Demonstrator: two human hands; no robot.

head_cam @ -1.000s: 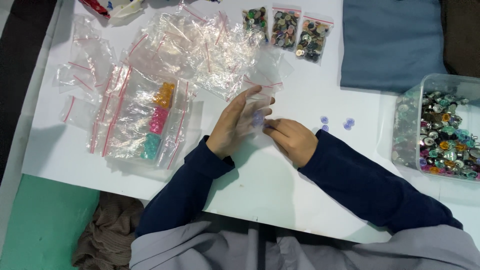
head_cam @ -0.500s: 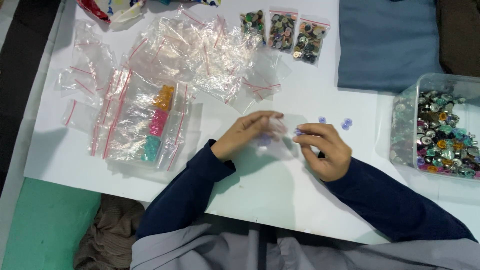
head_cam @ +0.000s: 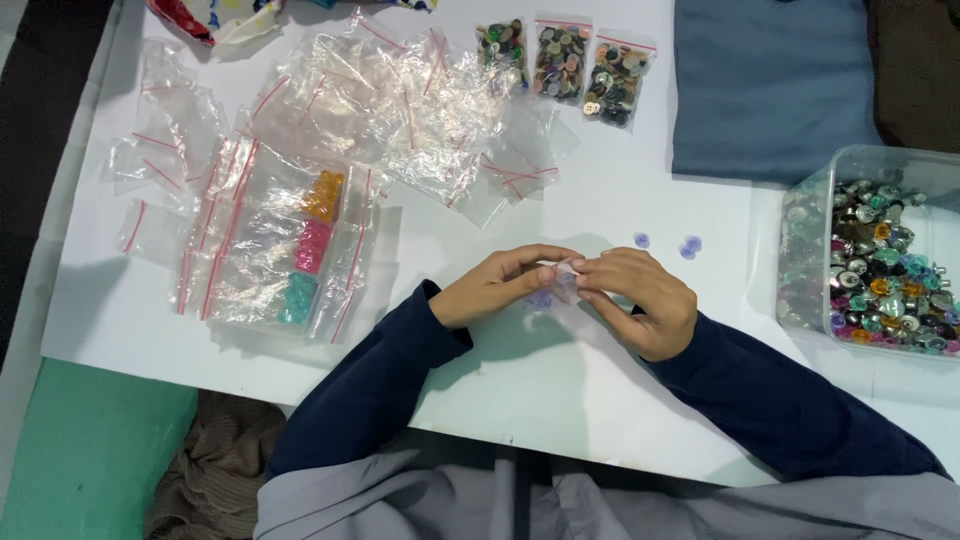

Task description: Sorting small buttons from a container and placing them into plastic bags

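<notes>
Long dark navy sleeves to wrists; grey garment across lap; left hand [head_cam: 500, 285], right hand [head_cam: 640, 298] bare.

white table [head_cam: 560, 400], clear zip bags [head_cam: 400, 100], button tub [head_cam: 870, 260], blue cloth [head_cam: 770, 80]

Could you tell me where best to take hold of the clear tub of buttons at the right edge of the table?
Probably by the tub rim, near a corner, coming straight down from above: it stands upright and open, its walls are bare, and the heaped buttons leave the rim free. Use both hands, since it looks full.
</notes>
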